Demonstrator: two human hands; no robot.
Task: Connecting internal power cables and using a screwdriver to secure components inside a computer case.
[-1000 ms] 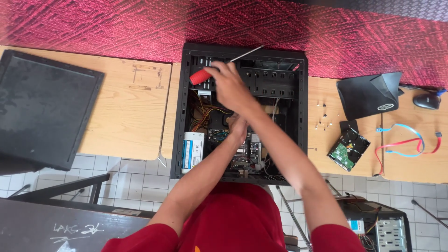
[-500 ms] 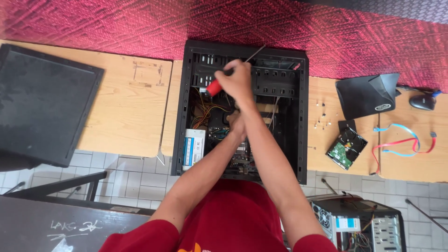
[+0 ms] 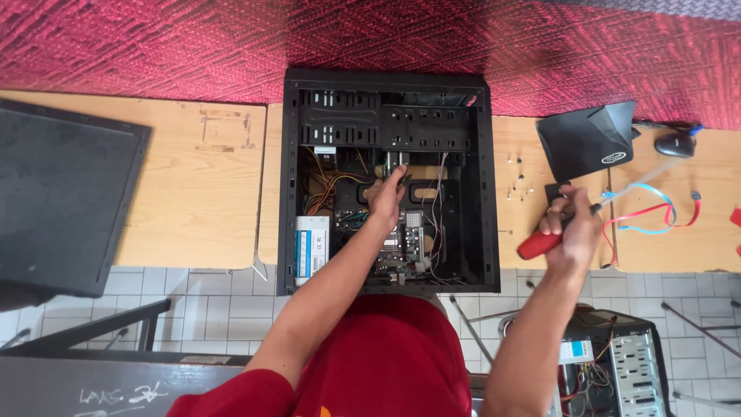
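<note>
Screwdriver [image 3: 557,230], red handle, pale shaft running up and to the right: right of frame centre, over the worktop [image 3: 197,193] edge, just outside the case's right wall. Right hand [image 3: 571,224]: grip closed around the screwdriver's handle, thumb side toward the case.

Computer case [image 3: 386,181], black, side open, lying flat at upper centre of the frame. Left hand [image 3: 386,194]: inside the case at its middle, fingers curled onto a small part among the wiring; whether that grip is pinched fully closed, I cannot tell. Circuit board [image 3: 401,243] just below that hand; orange and yellow wires [image 3: 328,181] to its left; a white-labelled drive [image 3: 312,245] at the case's lower left.

Loose screws [image 3: 515,181]: on the worktop between the case and the right hand. Red and blue flat cables [image 3: 656,212]: right of the screwdriver. Black folded pouch [image 3: 590,139] and a mouse [image 3: 675,144]: upper right. Black side panel [image 3: 65,197]: far left, well apart. Second opened case [image 3: 617,363]: on the tiled floor, lower right.
</note>
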